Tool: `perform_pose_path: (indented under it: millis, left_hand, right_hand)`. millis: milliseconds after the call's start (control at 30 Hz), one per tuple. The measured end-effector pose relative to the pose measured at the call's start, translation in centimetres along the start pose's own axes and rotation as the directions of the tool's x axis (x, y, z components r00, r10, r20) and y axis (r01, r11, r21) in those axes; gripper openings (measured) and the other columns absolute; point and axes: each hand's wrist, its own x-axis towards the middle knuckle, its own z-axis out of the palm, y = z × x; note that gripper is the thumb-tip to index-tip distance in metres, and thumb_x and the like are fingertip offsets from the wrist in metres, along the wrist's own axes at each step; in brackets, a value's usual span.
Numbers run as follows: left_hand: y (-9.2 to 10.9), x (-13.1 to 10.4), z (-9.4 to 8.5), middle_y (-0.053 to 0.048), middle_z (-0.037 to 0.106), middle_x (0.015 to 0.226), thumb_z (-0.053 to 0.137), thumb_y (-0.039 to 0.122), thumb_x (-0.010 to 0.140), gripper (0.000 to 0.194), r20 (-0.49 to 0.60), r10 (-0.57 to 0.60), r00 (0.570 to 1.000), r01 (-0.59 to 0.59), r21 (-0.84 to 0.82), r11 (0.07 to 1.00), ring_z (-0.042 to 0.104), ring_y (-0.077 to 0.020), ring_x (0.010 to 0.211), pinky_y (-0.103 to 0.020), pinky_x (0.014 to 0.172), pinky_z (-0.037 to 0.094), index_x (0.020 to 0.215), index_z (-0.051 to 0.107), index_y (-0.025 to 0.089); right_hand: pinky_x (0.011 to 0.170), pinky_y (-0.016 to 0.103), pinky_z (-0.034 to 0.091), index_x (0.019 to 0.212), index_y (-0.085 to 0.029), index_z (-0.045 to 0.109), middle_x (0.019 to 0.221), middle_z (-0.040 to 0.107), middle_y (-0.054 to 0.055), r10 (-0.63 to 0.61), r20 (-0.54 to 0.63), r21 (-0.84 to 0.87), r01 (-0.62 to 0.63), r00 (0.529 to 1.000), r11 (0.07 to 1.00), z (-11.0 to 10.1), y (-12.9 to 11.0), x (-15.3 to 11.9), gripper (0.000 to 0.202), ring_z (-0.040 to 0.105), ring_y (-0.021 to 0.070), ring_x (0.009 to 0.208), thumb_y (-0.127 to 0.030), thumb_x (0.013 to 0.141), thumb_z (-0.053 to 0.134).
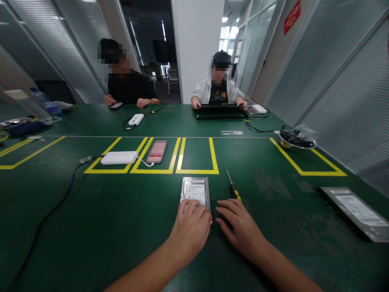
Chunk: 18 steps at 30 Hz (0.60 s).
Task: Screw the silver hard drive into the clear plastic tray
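Observation:
A silver hard drive (195,190) with a white label lies flat on the green table in front of me. My left hand (192,227) covers its near end, fingers curled over the top and the thumb at its right edge, so that end is hidden. Just to the right, my right hand (240,225) has its fingers apart and holds nothing. Beyond its fingertips lies a yellow-and-black screwdriver (234,190), tip pointing away; part of the handle is behind the hand.
A second drive-like device (358,211) lies at the right. Farther off are a white power bank (119,157) cabled to a phone (157,151), yellow tape outlines (197,171), and a metal bowl (296,144) of dark items. Two people sit opposite; one holds a dark panel (221,111).

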Motion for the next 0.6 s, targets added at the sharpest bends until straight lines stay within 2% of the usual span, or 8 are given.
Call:
perform_pose_path:
  millis: [433,600]
  left_hand:
    - [-0.29,-0.13,0.09,-0.005,0.067,0.095,0.054,0.017,0.094,0.010,-0.086,0.047,0.995,-0.049,-0.020,0.999,0.051,-0.0263,0.098,-0.048,0.091,0.034,0.091,0.064,0.019]
    - [-0.65,-0.40,0.02,-0.003,0.068,0.095,0.055,0.016,0.094,0.010,-0.088,-0.041,0.995,0.030,-0.119,0.992,0.049,-0.0267,0.101,-0.048,0.094,0.031,0.091,0.064,0.021]
  right_hand:
    - [0.094,0.050,0.052,0.112,-0.014,0.065,0.117,0.062,0.014,-0.022,-0.030,-0.003,0.021,0.999,1.000,-0.11,0.01,-0.07,0.023,0.053,0.0277,0.108,-0.013,0.091,0.054]
    - [0.094,0.050,0.052,0.111,-0.014,0.065,0.117,0.062,0.013,-0.020,-0.046,0.001,0.020,0.999,1.000,-0.28,0.04,-0.11,0.023,0.053,0.0274,0.108,-0.014,0.091,0.055]
